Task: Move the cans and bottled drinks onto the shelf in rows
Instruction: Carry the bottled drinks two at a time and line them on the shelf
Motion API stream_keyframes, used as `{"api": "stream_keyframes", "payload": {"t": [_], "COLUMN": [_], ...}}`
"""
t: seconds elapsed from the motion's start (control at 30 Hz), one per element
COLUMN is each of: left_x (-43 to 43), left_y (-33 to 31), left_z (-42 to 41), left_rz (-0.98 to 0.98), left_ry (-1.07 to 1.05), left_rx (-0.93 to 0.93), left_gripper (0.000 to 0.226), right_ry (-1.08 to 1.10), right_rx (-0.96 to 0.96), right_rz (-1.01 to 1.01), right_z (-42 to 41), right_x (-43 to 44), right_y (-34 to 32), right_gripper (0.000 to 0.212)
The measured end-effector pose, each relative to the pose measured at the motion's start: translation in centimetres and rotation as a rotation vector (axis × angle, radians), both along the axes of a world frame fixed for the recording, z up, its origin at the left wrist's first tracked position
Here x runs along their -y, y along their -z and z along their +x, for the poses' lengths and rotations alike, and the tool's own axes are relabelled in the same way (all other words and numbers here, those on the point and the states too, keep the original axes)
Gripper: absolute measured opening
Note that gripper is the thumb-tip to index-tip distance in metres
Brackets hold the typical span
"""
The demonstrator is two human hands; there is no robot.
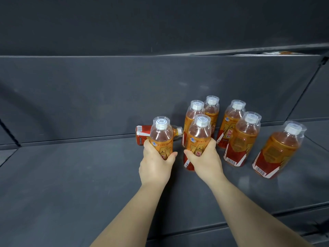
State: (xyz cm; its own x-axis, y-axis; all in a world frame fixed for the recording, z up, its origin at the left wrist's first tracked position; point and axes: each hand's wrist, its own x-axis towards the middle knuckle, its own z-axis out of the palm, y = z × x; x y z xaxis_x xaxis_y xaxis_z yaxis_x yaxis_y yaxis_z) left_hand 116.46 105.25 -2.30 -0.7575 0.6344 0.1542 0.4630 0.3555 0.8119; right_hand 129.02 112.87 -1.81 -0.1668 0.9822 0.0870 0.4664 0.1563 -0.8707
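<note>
Bottled drinks of clear plastic, amber inside, with orange-and-red sleeves and white caps under clear covers, are what both hands have hold of. The left hand point(156, 163) is wrapped round the lower body of the first bottle point(161, 136), fingers curled about the label. The right hand point(203, 161) grips the second bottle point(199, 138) the same way. Both bottles are upright, side by side with a narrow gap between them, over the dark grey metal shelf point(71, 175) at about mid-depth. I cannot tell whether either base is down on the shelf; the left one is hidden by the hand.

What matters most, to my eye, lies just behind the first bottle: a fallen bottle point(142, 134) of the same kind on its side near the dark grey back panel point(106, 86). Its long axis runs left to right, with the cap pointing right towards the standing group. It sits straight beyond the left hand, which is plainly the nearer one, but that hand is full.

Five more bottles stand to the right in a loose cluster. The rear-left bottle point(195, 113) is directly behind the second bottle and close to it. The far-right bottle point(283, 148) is well apart from the rest. The rows are not yet even, I would say.
</note>
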Motion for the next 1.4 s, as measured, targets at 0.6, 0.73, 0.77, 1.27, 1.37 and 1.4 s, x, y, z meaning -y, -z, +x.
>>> {"api": "stream_keyframes", "payload": {"t": [0.6,0.73,0.77,1.27,1.37,1.4], "left_x": [3.7,6.2,6.9,18.9,20.5,21.0], "left_y": [-1.4,-1.5,-1.5,0.1,1.0,1.5], "left_z": [2.9,5.6,6.4,20.4,22.0,22.3], "left_rz": [0.083,0.104,0.105,0.098,0.085,0.077], "left_ry": [0.031,0.011,0.002,-0.034,-0.036,-0.045], "left_rx": [0.017,0.029,0.033,0.03,0.043,0.042], "left_gripper": [0.074,0.074,0.074,0.059,0.061,0.063], "right_ry": [-0.056,-0.109,-0.121,-0.21,-0.208,-0.21], "right_rx": [-0.03,-0.039,-0.042,-0.023,-0.021,-0.015], "right_rz": [0.005,0.021,0.021,-0.026,-0.053,-0.06], "right_z": [3.5,5.9,6.8,20.5,21.9,22.2], "right_x": [4.0,6.6,7.3,17.6,18.9,19.3], "right_y": [-1.8,-2.6,-2.7,0.2,1.4,1.8], "right_gripper": [0.077,0.074,0.073,0.061,0.062,0.062]}}
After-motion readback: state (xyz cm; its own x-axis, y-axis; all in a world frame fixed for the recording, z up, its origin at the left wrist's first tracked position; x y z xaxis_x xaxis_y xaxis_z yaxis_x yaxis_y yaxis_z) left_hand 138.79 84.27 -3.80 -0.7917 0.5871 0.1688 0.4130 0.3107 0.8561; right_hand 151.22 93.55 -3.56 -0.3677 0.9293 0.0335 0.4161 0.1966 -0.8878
